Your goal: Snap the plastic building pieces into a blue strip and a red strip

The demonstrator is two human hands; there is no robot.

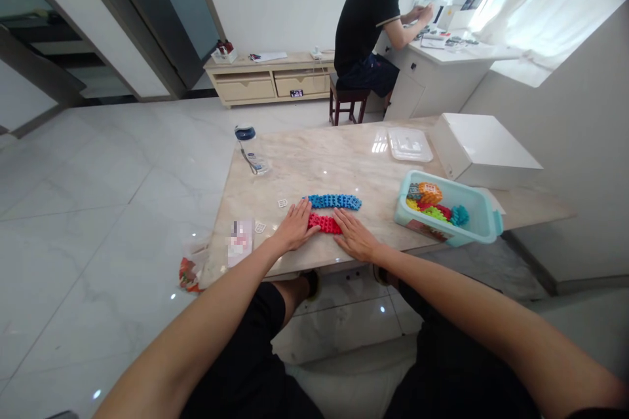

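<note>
A row of red toy blocks [324, 223] lies near the front edge of the marble table [339, 163], with a row of blue blocks [334, 201] just behind it. My left hand [295, 226] lies flat with fingers stretched out, touching the left end of the red row. My right hand [354, 236] lies flat too, fingers on the red row's right end. Neither hand grips anything.
A teal bin [479, 219] with several coloured blocks stands to the right, its clear lid [409, 144] and a white box [484, 149] behind it. A bottle [249, 150] lies at the table's left. Another person [371, 19] sits at a far desk.
</note>
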